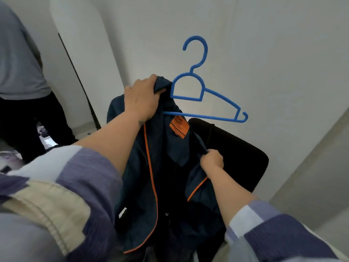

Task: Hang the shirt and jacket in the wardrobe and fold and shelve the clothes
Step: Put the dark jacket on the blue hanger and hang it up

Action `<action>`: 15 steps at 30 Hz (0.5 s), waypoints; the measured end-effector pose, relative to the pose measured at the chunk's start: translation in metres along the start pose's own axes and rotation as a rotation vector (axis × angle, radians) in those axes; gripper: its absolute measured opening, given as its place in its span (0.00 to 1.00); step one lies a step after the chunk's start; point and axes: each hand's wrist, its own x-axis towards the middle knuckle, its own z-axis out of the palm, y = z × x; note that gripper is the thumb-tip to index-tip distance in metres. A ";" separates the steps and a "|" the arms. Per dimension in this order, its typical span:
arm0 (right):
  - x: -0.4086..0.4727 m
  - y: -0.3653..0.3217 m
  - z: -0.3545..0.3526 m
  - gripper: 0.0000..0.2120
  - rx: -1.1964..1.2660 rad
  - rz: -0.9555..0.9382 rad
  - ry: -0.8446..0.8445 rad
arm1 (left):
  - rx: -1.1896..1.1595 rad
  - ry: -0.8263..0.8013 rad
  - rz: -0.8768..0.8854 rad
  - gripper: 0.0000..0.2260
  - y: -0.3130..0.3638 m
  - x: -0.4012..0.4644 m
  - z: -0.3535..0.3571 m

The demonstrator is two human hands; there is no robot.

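A dark navy jacket [166,186] with orange piping and an orange neck label hangs in front of me, held up in the air. A blue plastic hanger [203,91] has its left arm inside the jacket's left shoulder; its hook and right arm stick out bare. My left hand [143,99] grips the jacket's left shoulder together with the hanger end. My right hand [212,160] pinches the jacket's right collar edge lower down.
A black chair [241,154] stands behind the jacket against the white wall. Another person [20,72] in a grey shirt and dark trousers stands at the far left. A dark slanted door edge [79,80] runs down beside them.
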 end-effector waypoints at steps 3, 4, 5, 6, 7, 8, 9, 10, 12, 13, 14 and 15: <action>0.010 -0.002 -0.026 0.13 0.208 0.039 0.063 | -0.059 0.027 0.009 0.11 -0.003 0.002 -0.002; 0.013 -0.003 -0.038 0.13 0.277 0.045 0.088 | -0.077 0.036 0.014 0.12 -0.002 0.004 -0.002; 0.014 -0.005 -0.052 0.13 0.337 0.043 0.115 | -0.093 0.047 0.023 0.12 0.000 0.005 -0.004; 0.014 -0.007 -0.067 0.12 0.380 0.032 0.149 | -0.110 0.061 0.035 0.13 0.005 0.007 -0.005; 0.014 -0.008 -0.082 0.11 0.409 0.014 0.189 | -0.133 0.077 0.047 0.13 0.010 0.009 -0.006; 0.011 -0.009 -0.099 0.10 0.422 -0.005 0.237 | -0.165 0.091 0.058 0.13 0.017 0.010 -0.008; 0.008 -0.008 -0.115 0.10 0.430 -0.023 0.288 | -0.203 0.103 0.070 0.13 0.026 0.012 -0.009; 0.003 -0.006 -0.132 0.11 0.439 -0.037 0.337 | -0.241 0.115 0.082 0.13 0.035 0.014 -0.011; -0.009 0.001 -0.165 0.14 0.474 -0.052 0.420 | -0.317 0.128 0.121 0.13 0.054 0.016 -0.015; -0.016 0.007 -0.182 0.15 0.483 -0.056 0.459 | -0.357 0.130 0.150 0.13 0.065 0.016 -0.016; -0.025 0.013 -0.199 0.15 0.480 -0.059 0.499 | -0.396 0.132 0.184 0.13 0.076 0.015 -0.018; -0.035 0.020 -0.215 0.14 0.475 -0.062 0.544 | -0.435 0.132 0.219 0.12 0.088 0.014 -0.020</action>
